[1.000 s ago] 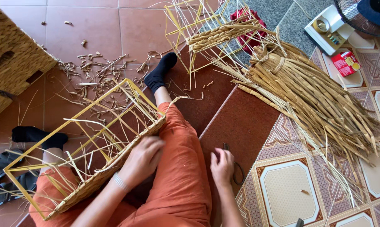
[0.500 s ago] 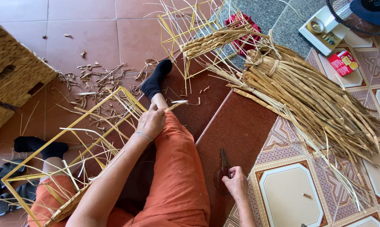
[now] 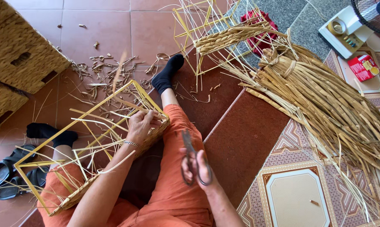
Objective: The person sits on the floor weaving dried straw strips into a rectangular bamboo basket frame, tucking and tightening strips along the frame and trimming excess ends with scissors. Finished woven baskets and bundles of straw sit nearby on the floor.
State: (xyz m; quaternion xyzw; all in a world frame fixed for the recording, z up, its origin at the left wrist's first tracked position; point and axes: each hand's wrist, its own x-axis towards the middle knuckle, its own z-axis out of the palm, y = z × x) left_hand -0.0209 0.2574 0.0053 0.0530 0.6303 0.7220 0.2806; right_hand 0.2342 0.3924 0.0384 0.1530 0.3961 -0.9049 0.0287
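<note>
Your yellow basket frame [image 3: 89, 138] lies tilted across your lap, its half-woven straw wall resting against your right thigh. Your left hand [image 3: 140, 126] sits on that woven edge at the frame's far corner, fingers curled down over the straw, so the grip is closed on the weave. A thin bracelet [image 3: 131, 143] shows at the wrist just below it.

To the right of the frame, above your orange-clad knee, your right hand [image 3: 200, 166] holds a pair of dark scissors [image 3: 190, 155] with fingers through the loops; the grip is clamped on the handles and the blades point up and away from you, nearly together. The scissors do not touch the frame.

Beyond the frame's far corner your foot in a black sock [image 3: 167, 73] stretches onto the tile floor [image 3: 101, 25], with straw scraps [image 3: 101, 69] scattered left of it. Farther out past the sock stands a second wire frame [image 3: 215, 38] with a woven band. Right of that frame a large bundle of dried straw [image 3: 324, 105] fans across the floor. Left of your lap frame, finished woven baskets [image 3: 17, 54] are stacked, and black sandals [image 3: 9, 176] lie near its lower corner.
</note>
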